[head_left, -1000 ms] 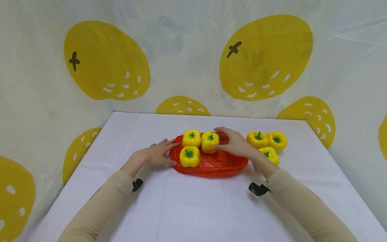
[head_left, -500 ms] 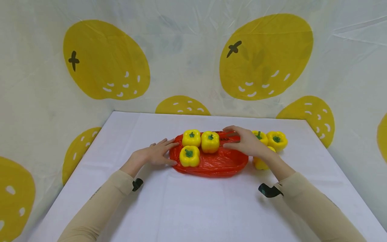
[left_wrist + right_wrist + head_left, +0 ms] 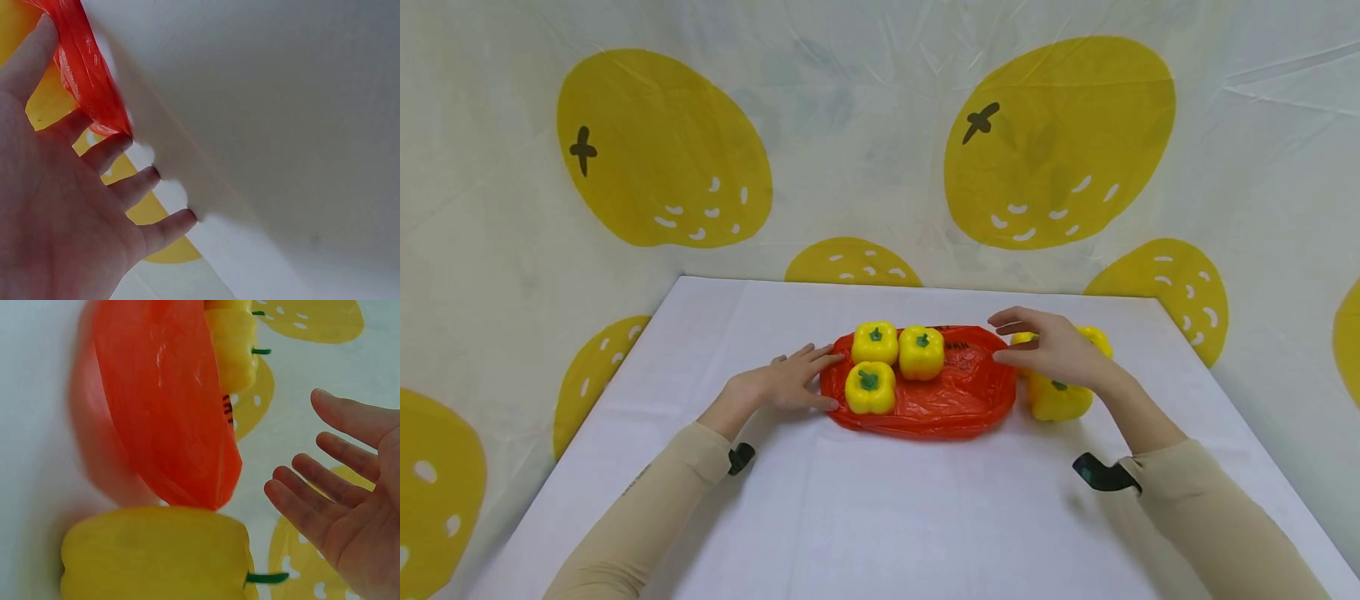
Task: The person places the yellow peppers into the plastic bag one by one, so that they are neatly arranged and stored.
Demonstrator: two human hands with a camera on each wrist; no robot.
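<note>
A red plastic bag with dark printing lies in a shallow oval shape mid-table in the head view. Its left part bears three yellow bell peppers with green stems. My left hand rests at the bag's left end, fingers spread and straight; thumb and fingertips are at the red edge in the left wrist view. My right hand hovers, fingers apart and holding nothing, over three more yellow bell peppers right of the bag, partly hiding them. In the right wrist view, one nearby pepper looms large beside the bag.
A white cloth covers the table. Behind it and along the sides hangs a pale curtain printed with large yellow fruit. Dark straps are on both wrists.
My right hand has left the rear right pepper on the bag and moved rightward over the loose peppers. The pepper stays on the bag. My left hand has not moved.
</note>
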